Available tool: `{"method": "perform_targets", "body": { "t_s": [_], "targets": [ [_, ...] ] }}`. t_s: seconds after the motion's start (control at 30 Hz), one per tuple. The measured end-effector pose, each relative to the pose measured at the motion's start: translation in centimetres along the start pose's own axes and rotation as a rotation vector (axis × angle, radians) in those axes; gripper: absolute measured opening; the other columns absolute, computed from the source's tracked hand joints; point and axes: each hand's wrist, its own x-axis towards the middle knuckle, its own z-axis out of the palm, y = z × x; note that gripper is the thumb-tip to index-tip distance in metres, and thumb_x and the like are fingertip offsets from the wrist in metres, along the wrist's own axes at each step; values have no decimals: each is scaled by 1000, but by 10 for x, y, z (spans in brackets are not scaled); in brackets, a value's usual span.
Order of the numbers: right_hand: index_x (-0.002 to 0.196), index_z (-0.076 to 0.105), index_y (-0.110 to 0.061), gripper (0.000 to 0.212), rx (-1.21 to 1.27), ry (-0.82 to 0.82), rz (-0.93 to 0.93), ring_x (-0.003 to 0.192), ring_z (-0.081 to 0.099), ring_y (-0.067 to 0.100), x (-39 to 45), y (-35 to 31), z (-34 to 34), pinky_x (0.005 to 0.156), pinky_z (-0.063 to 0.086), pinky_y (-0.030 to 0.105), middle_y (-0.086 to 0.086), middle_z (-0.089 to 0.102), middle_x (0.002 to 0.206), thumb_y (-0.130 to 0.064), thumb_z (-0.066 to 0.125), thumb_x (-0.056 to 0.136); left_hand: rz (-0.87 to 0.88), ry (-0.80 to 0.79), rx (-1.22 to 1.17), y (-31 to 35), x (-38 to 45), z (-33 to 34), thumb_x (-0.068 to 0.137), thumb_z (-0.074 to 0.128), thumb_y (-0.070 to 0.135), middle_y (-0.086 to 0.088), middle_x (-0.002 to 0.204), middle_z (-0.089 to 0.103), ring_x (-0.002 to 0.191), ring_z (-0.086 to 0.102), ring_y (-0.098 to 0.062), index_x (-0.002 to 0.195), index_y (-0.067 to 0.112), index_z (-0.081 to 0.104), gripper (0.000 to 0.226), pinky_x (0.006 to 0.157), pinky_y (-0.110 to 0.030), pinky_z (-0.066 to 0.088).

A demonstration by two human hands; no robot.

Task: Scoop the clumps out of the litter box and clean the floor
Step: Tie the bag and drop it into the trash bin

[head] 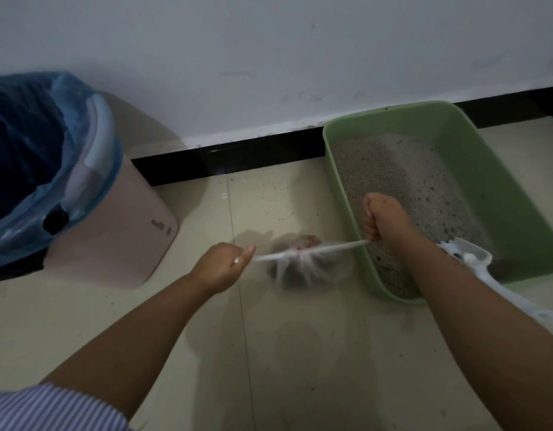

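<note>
Fingers of the left hand [226, 263] pinch one twisted end of a small translucent plastic bag [306, 263], while the right hand [381, 216] is closed in a fist around the other end, the two pulling apart so the strip between them runs taut. The pull looks meant to tighten a knot and seal the grey contents hanging blurred just above the tiled floor [300, 353]. To the right, the green litter box [474, 169] sits against the far wall, its litter raked level, with a white scoop [474, 262] resting on its near rim, handle out over the floor, likely parked within reach. At left stands a pink bin [126, 231] lined with a blue bag [51, 144], open to receive the waste. Dark specks still dot the tiles. Small markings on the bin's side are too small to read.
</note>
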Motion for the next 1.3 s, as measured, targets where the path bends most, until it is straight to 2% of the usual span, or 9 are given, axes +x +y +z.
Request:
{"method": "perform_targets", "body": {
  "t_s": [0.13, 0.2, 0.3, 0.4, 0.53, 0.77, 0.93, 1.13, 1.3],
  "targets": [
    [57, 36, -15, 22, -378, -96, -202, 51, 32, 13, -13, -5, 7, 50, 22, 23, 0, 34, 53, -15, 38, 79, 4, -55, 407, -2, 1, 1, 102, 18, 37, -18, 94, 64, 88, 58, -29, 80, 9, 60, 56, 72, -29, 37],
    [84, 52, -11, 7, -712, -204, -256, 60, 43, 18, -18, -12, 11, 53, 32, 23, 6, 47, 68, -14, 48, 89, 38, -60, 518, 5, 3, 3, 100, 10, 42, -13, 105, 65, 96, 60, -26, 104, 8, 64, 63, 80, -29, 44],
    [131, 44, -16, 51, -1296, -396, -288, 103, 59, 26, -24, -14, 20, 85, 46, 29, 12, 59, 117, -37, 57, 87, 7, -64, 596, 11, 15, 10, 102, 20, 38, -13, 112, 64, 100, 60, -25, 122, 12, 57, 50, 85, -32, 46],
    [124, 55, -17, 40, -1585, -527, -282, 111, 57, 27, -22, -6, 36, 89, 47, 30, 11, 58, 122, -33, 55, 87, -85, -33, 523, 17, 27, 17, 95, 26, 56, -12, 117, 63, 105, 59, -23, 121, 10, 60, 62, 88, -32, 45],
    [111, 63, -11, 30, -1580, -610, -218, 98, 62, 26, -17, 2, 44, 76, 48, 26, 13, 65, 112, -28, 58, 86, -294, -63, 154, 27, 38, 30, 96, 22, 54, -14, 136, 51, 125, 48, -28, 130, 8, 51, 64, 102, -35, 38],
    [108, 62, 0, 27, -1310, -755, -229, 91, 57, 24, -35, 2, 36, 68, 29, 23, 22, 62, 110, -17, 47, 93, -503, 142, -358, 42, 51, 39, 100, 35, 30, -21, 122, 60, 115, 54, -33, 116, -1, 62, 44, 95, -32, 41],
    [98, 63, 5, 25, -1272, -711, -180, 79, 52, 19, -38, 1, 33, 67, 31, 24, 23, 65, 102, -12, 46, 92, -455, 275, -1045, 58, 42, 32, 99, 39, 19, -13, 98, 57, 93, 52, -25, 86, 5, 63, 31, 69, -27, 44],
    [60, 48, -19, 31, -1301, -726, -106, 56, 48, 12, -33, -26, 20, 48, 33, 13, -5, 46, 57, -11, 50, 90, -132, 89, -990, 49, 32, 22, 100, 33, 15, 0, 56, 49, 57, 46, -13, 64, 13, 48, 40, 63, -25, 39],
    [68, 55, -19, 29, -923, -677, 45, 35, 47, -3, -30, -45, -12, 44, 41, 12, 0, 46, 57, -6, 48, 93, -54, -65, -569, 42, 33, 18, 100, 35, 19, 3, 69, 46, 63, 44, -9, 67, 21, 48, 35, 58, -18, 37]
  ]
}}
